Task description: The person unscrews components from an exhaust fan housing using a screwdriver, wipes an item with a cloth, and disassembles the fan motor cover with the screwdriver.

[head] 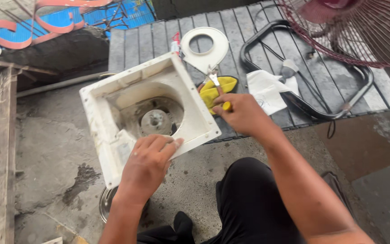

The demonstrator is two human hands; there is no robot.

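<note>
Both hands worked on a square white fan housing.
Left hand (147, 158) gripped the housing (113, 113) at its near edge on the concrete floor (46, 153); right hand (242, 113) grasped yellow-handled pliers (217, 88). Bracing the housing firmly seemed wise.

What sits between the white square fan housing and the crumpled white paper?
In the head view, the right hand holding yellow-handled pliers lies between the housing and the paper.

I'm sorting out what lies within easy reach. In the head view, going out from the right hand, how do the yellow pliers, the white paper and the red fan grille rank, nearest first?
From the right hand:
1. Yellow pliers: in its grip, just left of it.
2. White paper: on the slats, just right of the hand.
3. Red fan grille: top right corner.
</note>
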